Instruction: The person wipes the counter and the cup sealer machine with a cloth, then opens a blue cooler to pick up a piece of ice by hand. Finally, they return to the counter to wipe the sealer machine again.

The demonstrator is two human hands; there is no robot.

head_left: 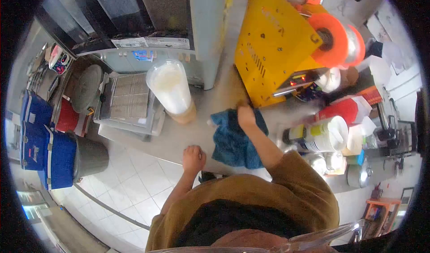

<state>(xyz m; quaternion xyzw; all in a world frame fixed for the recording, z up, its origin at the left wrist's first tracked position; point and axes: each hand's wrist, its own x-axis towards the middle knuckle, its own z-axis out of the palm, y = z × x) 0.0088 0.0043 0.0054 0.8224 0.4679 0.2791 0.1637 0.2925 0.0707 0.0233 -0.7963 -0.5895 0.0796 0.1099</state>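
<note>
Your right hand (246, 115) presses the blue cloth (233, 139) flat on the table (179, 139) beside the yellow sealing machine (273, 47) — wiping looks midway. Your left hand (193, 158), curled and holding nothing, rests at the edge; the filled cup (172, 92) stands near.

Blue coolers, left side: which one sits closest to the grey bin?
The largest blue cooler, lowest in the frame on the tiled floor: its side sits right against the grey bin. The two other blue coolers lie farther left, away from the bin.
</note>
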